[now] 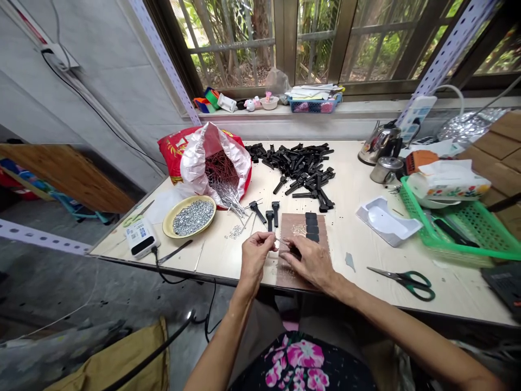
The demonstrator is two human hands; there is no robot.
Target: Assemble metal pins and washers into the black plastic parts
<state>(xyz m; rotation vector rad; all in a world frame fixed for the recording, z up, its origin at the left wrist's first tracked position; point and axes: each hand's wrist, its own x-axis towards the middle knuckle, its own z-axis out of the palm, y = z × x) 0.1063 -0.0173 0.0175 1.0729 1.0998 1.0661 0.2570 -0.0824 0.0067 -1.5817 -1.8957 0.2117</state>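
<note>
My left hand [256, 256] is pinched closed, thumb against forefinger, on a thin metal rod [280, 240]. From the other side my right hand [311, 262] meets it, fingers bent and closed around the rod's other end; its fingertips are partly hidden. Under my right hand lies a brown board [321, 222] bearing black rectangular pieces [311, 228] in a column and small pale bits [299, 229]. Just beyond my left hand, a few black plastic parts with wide heads [275, 213] lie on the table. Small metal bits [235, 233] are scattered to the left.
A red bag [175, 152] of thin rods and a yellow bowl [166, 222] of small metal pieces stand left. Black parts [297, 163] are heaped at the back. Scissors [407, 279], a white tray [386, 220] and a green basket [443, 241] are on the right.
</note>
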